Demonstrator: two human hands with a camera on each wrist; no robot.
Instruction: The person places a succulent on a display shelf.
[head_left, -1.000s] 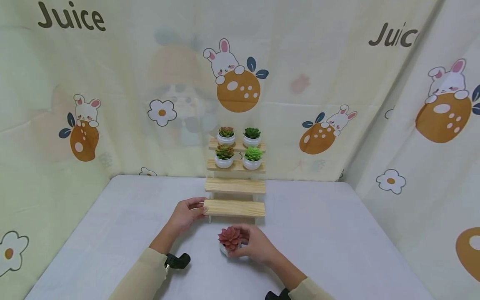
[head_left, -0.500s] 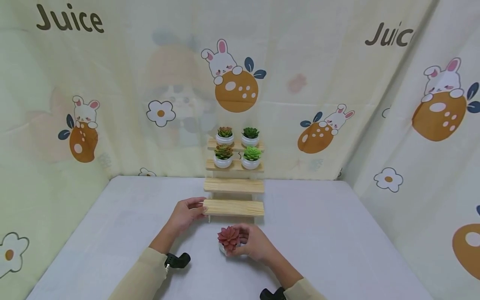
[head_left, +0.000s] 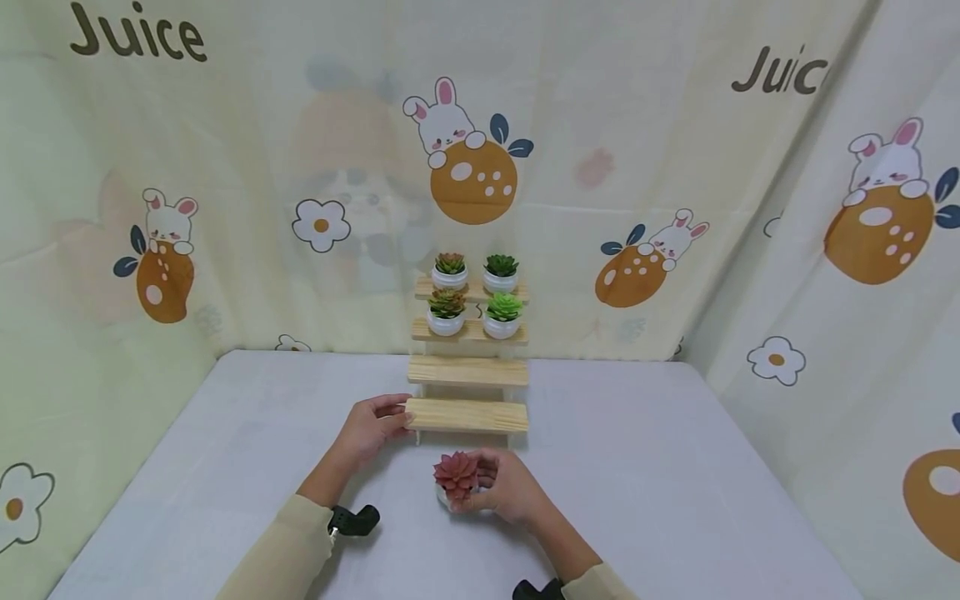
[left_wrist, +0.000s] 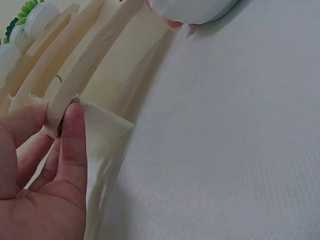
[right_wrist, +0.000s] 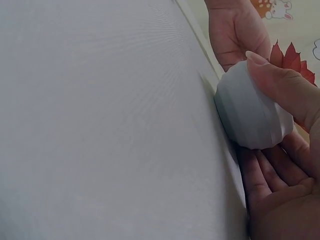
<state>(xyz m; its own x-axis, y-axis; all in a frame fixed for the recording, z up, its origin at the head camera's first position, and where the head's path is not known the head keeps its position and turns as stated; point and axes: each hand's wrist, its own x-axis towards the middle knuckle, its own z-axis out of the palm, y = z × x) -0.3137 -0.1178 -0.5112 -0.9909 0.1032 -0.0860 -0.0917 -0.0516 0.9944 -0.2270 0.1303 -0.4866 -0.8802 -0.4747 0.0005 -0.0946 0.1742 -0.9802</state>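
Observation:
In the head view a red potted succulent (head_left: 455,473) is in front of the stepped wooden plant stand (head_left: 468,414). My right hand (head_left: 506,487) grips its white pot (right_wrist: 252,107) from the right, thumb across the side; the right wrist view shows the pot tilted, close over the table. My left hand (head_left: 372,429) pinches the left end of the stand's lowest board (left_wrist: 85,62) between thumb and fingers. Two potted succulents stand on the top board, one of them dark green (head_left: 501,267). On the board below are a bright green succulent (head_left: 503,308) and a brownish one (head_left: 447,305).
The two lower boards carry no pots. A white cloth covers the table (head_left: 637,467). Behind it hangs a curtain (head_left: 570,100) printed with rabbits and flowers, close to the back of the stand.
The view shifts slightly. Both hands keep their holds, and the red succulent and the stand stay almost where they were.

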